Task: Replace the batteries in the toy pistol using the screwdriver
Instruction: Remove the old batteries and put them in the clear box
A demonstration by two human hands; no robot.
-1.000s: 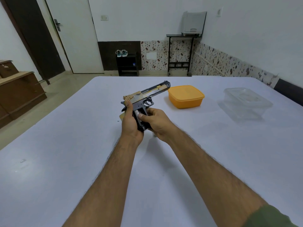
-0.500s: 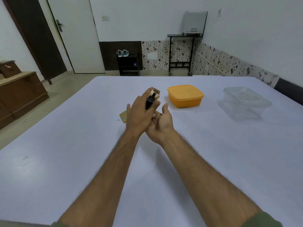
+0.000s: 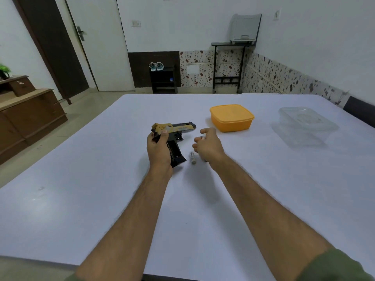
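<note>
A black plastic toy pistol [image 3: 174, 138] carries a tan-gold slide; a grey cylindrical battery [image 3: 192, 158] bears dark print. The pale lilac-white surface [image 3: 101, 199] also holds an orange lidded plastic box [image 3: 231, 118] and a clear plastic container [image 3: 306, 126].

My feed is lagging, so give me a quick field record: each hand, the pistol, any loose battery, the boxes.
left hand: grips pistol, grip end toward the person
right hand: fingers curled, something small seems pinched, unclear what
battery: lies on table between the hands
orange box: lidded, beyond right hand
clear box: far right
screwdriver: not seen
</note>
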